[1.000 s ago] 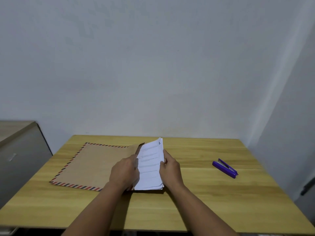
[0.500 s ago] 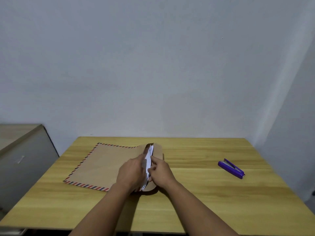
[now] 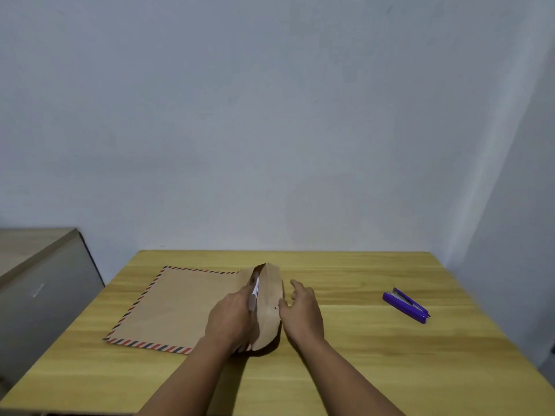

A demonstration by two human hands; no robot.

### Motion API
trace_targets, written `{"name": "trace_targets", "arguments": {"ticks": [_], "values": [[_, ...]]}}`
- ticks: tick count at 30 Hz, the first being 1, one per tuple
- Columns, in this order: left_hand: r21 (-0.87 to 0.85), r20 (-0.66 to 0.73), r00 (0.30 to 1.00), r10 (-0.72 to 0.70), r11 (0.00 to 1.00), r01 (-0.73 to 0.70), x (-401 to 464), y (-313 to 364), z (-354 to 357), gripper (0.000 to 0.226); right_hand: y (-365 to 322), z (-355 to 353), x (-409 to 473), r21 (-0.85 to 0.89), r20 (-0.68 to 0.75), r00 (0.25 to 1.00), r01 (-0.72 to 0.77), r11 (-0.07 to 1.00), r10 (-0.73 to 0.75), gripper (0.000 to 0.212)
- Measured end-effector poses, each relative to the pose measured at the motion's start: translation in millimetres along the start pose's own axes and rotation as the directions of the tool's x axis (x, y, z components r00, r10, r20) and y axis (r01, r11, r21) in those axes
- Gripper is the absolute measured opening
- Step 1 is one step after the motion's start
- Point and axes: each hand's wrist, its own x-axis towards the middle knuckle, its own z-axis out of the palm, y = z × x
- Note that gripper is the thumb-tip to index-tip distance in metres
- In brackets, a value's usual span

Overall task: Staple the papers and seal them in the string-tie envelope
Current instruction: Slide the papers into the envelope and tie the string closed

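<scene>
Envelope (image 3: pixel 186 307) flap upright between left hand (image 3: pixel 232 318) and right hand (image 3: pixel 301 313)

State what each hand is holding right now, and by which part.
The left hand holds the envelope at its open mouth, against the papers inside. The right hand is open beside the flap, gripping nothing.

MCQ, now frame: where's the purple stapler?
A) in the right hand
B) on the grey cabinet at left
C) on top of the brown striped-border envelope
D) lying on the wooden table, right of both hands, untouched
D: the purple stapler lies on the wooden table, apart from the right hand, which is open beside the flap of the brown striped-border envelope; the left hand is at the envelope's mouth.
</scene>
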Motion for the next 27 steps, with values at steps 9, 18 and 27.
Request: {"name": "trace_targets", "arguments": {"ticks": [9, 18, 27], "values": [[-0.113, -0.102, 0.994, -0.038, 0.993, 0.027, -1, 6, -6, 0.051, -4, -5, -2, 0.379, 0.339, 0.94, -0.107, 0.919, -0.03, 0.042], [0.034, -0.072, 0.997, 0.001, 0.999, 0.001, 4, -21, -22, 0.058, -20, -93, 24, -0.221, 0.644, 0.758, 0.063, 0.973, 0.097, 0.039], [0.131, 0.026, 0.998, 0.056, 0.99, -0.058, 51, -53, 21, 0.073, -46, -71, 110, -0.567, 0.217, 0.968, 0.233, 0.79, -0.129, 0.046]]}}
